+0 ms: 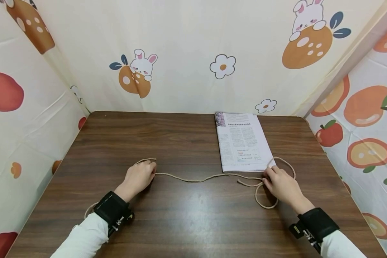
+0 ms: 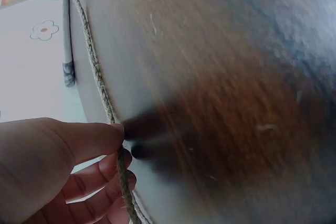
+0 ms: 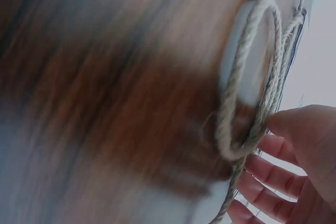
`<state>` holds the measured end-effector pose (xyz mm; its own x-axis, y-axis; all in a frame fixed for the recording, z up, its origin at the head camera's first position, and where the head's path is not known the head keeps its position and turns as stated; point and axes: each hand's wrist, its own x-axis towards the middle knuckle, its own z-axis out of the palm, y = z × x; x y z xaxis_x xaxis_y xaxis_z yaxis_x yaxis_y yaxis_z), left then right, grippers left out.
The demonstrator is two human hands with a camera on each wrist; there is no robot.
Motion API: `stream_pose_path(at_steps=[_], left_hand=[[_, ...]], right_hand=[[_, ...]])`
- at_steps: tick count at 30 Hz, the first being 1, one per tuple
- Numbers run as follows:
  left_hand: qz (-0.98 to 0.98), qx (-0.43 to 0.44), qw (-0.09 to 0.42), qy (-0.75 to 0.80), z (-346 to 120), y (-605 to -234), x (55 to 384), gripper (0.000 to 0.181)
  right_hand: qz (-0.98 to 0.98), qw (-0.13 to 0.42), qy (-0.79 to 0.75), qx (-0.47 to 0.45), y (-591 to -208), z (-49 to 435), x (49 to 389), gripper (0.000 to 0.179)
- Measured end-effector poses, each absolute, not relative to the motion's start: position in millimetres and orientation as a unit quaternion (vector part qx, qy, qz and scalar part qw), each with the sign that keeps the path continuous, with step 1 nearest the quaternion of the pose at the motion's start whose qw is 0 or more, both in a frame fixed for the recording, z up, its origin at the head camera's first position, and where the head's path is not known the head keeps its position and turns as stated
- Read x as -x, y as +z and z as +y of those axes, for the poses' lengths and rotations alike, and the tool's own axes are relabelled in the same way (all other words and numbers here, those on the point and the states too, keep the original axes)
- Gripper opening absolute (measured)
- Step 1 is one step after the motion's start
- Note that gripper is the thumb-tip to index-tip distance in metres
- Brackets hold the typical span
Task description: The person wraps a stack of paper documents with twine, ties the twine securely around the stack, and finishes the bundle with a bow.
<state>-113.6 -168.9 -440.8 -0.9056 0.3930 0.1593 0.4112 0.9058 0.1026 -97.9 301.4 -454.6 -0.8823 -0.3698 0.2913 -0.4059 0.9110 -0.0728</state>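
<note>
A thin twisted rope (image 1: 193, 181) runs across the wooden table between the two hands. My left hand (image 1: 141, 177) pinches it between thumb and fingers, with a short piece sticking out past the knuckles and more cord showing by the wrist. In the left wrist view the rope (image 2: 93, 59) passes taut-looking through the thumb and fingertips. At the other side my right hand (image 1: 282, 184) pinches the rope where it loops and crosses itself. The right wrist view shows a narrow loop (image 3: 236, 72) standing beside the thumb. One loose end lies left of these fingers.
An open-page magazine (image 1: 245, 143) lies on the back right of the brown table (image 1: 180, 222), its near edge close to the rope and right hand. Patterned cloth (image 1: 187, 53) hangs behind and on both sides. Each wrist wears a black strap (image 1: 317, 224) with a camera.
</note>
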Motion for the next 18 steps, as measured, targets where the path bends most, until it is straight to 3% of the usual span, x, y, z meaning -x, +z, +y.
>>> stream_pose_path(at_steps=[8,18], left_hand=[[-0.976,0.196,0.06,-0.077,-171,-443,115,0.021],[-0.977,0.189,0.051,-0.08,-173,-442,116,0.02]], right_hand=[[-0.983,0.076,0.057,-0.154,-450,310,97,0.023],[-0.983,0.077,0.059,-0.157,-445,337,98,0.02]])
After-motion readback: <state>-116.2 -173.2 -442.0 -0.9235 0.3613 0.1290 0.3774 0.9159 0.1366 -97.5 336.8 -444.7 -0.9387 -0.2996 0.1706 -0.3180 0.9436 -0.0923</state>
